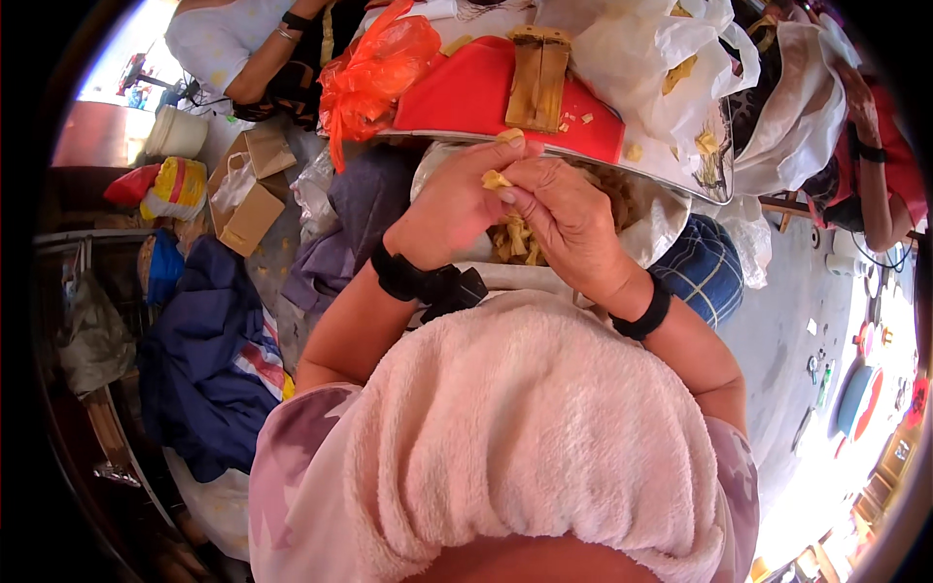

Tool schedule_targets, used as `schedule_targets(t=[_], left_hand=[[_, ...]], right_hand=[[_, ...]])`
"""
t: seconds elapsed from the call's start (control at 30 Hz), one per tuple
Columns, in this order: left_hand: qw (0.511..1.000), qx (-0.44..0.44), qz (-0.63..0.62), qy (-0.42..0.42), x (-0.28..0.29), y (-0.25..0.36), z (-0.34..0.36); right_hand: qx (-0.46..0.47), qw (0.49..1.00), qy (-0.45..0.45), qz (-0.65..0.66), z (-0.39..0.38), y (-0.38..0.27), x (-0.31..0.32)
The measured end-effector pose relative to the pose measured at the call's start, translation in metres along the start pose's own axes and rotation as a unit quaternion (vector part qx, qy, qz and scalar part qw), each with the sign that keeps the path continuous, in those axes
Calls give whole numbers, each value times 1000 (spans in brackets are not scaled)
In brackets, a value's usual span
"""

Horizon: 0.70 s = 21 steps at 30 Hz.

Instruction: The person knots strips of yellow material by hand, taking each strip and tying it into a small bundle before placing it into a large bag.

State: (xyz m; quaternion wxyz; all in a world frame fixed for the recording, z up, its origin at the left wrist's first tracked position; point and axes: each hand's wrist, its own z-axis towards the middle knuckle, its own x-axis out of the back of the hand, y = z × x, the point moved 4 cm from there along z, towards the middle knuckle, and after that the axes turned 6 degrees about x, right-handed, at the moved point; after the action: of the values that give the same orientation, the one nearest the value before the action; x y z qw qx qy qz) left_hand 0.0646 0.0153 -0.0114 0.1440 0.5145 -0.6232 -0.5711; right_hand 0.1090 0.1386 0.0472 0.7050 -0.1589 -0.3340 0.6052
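Observation:
My left hand (449, 212) and my right hand (575, 219) meet over a pale cloth bag (661, 231). Between my right thumb and fingers is a small pale-yellow folded piece (496, 181), close against my left hand. Another yellow piece (510, 135) shows at the fingertips of my left hand, which are curled and partly hidden. Below the hands, the bag holds many similar yellow pieces (517, 240). Just beyond my hands, a narrow wooden block (537, 83) rests on a red sheet (452, 92) on the table.
An orange plastic bag (379, 73) sits on the table's left, a white plastic bag (646, 58) on its right. Other people sit at both sides, one with a banded arm (880, 194). A cardboard box (251, 189) and dark blue cloth (204, 360) lie to the left.

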Motion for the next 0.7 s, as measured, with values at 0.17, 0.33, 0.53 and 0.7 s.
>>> schedule_targets(t=[0.17,0.33,0.53,0.7], left_hand=[[993,39,-94,-53,-18,5,-7],[981,99,156,-62,-33,5,-11],[739,-364,521,224,-37,51,-31],[784,-381,453,189,-36,53,-31]], right_hand=[[-275,901,22,334,-4,17,-2],[-266,947,36,175,3,25,11],[-443,775,67,446,-7,45,-5],[-364,893,-2,267,-1,23,-1]])
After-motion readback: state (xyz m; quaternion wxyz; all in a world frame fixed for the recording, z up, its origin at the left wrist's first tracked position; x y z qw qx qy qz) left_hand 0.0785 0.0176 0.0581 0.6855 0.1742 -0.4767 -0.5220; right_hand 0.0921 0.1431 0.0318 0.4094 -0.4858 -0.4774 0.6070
